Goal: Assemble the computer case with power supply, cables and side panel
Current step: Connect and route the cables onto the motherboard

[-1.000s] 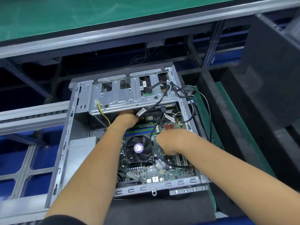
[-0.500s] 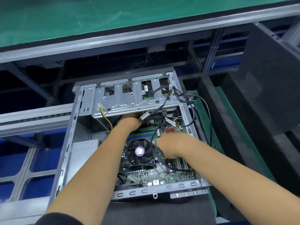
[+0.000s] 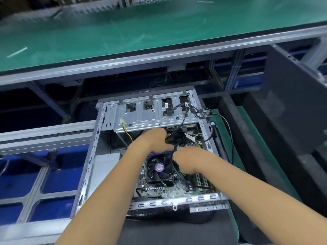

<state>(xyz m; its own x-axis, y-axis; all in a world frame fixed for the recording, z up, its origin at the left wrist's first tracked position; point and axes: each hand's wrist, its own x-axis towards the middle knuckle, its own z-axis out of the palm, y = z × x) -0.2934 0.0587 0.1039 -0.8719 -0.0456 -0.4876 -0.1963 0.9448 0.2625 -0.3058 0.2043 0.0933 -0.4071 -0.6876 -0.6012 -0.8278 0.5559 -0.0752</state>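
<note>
The open grey sheet-metal computer case (image 3: 99,138) lay on its side at the centre of your view, its open face up, with the green motherboard (image 3: 178,187) exposed inside and a black square cooler fan with a purple hub sticker (image 3: 160,167) near the middle of the board. Both of your forearms reached in from 6 o'clock over the case's near rail.

Your left hand (image 3: 155,139) was at the 12 o'clock side of the fan, just under the edge of the perforated silver drive cage (image 3: 150,114). Its fingers were curled around a black cable connector (image 3: 169,139), which showed at the hand's 3 o'clock edge; a black cable (image 3: 179,126) ran from there up over the cage.

Your right hand (image 3: 187,160) sat at 3 o'clock of the fan, almost touching the left hand. Its fingers were curled downward toward the board, with a thin black wire (image 3: 174,169) passing under it; motion blur kept me from telling whether it actually gripped that wire.

A yellow wire (image 3: 128,134) hung from the cage at 10 o'clock of your left hand. A pale grey box (image 3: 104,167) filled the case's 9 o'clock side. Beyond the case at 12 o'clock stretched a green-topped workbench (image 3: 141,32), and a dark perforated panel (image 3: 297,96) leaned at 2 o'clock.
</note>
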